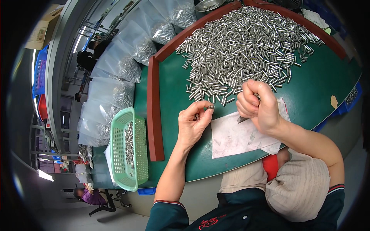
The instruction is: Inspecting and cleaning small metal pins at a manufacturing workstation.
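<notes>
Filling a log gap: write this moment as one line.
left hand: holds pins; right hand: holds dark object over paper; pin pile: beyond hands; basket: left side

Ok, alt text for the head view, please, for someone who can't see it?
A person's left grip pinches a small metal pin over a green table; the right grip is closed, apparently around a dark object. Beyond lies a pile of similar pins, with a stained white cloth nearer, and a green basket and filled clear bags to the left.

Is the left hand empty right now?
No, the left hand is pinching a small metal pin.
</notes>
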Available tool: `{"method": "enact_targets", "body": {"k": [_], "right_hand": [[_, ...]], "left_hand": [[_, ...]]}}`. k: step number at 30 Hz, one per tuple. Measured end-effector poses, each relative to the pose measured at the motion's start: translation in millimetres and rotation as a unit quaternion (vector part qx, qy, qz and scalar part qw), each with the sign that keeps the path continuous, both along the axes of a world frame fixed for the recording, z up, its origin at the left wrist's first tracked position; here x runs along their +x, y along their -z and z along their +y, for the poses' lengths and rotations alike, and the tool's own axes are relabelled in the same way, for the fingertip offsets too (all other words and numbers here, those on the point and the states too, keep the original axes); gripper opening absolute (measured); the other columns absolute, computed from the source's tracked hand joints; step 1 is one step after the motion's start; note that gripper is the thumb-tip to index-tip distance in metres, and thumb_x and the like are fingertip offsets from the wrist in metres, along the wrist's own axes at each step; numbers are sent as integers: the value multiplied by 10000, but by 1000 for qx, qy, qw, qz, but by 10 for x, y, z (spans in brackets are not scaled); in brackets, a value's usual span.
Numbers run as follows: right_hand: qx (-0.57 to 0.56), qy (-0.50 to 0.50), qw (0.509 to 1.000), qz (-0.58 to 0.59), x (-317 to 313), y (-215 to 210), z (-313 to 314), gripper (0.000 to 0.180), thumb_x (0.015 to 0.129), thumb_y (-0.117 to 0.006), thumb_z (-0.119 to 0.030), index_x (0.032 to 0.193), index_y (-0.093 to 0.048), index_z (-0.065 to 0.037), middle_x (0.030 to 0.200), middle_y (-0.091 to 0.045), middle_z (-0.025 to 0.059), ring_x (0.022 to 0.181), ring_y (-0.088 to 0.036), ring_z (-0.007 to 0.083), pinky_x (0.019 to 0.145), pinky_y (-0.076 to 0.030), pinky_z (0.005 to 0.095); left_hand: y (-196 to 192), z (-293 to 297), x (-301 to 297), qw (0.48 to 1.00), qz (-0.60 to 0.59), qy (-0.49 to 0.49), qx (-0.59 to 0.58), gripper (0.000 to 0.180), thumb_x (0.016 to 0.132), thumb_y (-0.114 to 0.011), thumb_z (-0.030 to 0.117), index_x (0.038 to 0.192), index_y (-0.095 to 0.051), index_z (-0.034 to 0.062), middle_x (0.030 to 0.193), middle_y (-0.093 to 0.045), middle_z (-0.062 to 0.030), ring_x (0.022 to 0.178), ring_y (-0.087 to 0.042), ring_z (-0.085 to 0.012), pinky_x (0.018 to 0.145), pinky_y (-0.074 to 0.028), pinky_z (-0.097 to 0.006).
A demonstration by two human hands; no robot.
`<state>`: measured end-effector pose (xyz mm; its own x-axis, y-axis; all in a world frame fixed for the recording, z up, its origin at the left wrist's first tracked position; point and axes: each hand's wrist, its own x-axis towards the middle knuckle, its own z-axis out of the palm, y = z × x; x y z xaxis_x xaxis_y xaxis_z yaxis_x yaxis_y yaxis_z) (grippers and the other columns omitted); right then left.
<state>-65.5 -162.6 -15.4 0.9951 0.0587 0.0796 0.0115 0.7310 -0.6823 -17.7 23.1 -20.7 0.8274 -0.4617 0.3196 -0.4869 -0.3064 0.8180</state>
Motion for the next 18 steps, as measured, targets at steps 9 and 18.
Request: {"method": "enact_targets", "body": {"k": [9, 18], "right_hand": [[-7, 5, 1000, -6, -5, -14, -5, 397, 872, -310, -258, 500, -257, -130, 391, -232, -33, 365, -153, 70, 369, -144, 239], [-3, 2, 1000, -5, 1, -10, -2, 392, 873, -302, -247, 501, -255, -131, 392, -230, -33, 367, -154, 68, 368, -145, 238]], "left_hand": [[36, 17, 39, 996, 66, -9, -54, 80, 780, -586, 20, 858, -591, 7, 573, -418, 74, 510, -336, -2, 458, -258, -163], [6, 25, 59, 985, 157, -6, -67, 90, 804, -566, 68, 862, -591, 3, 609, -484, 69, 530, -367, 6, 470, -277, -149]]}}
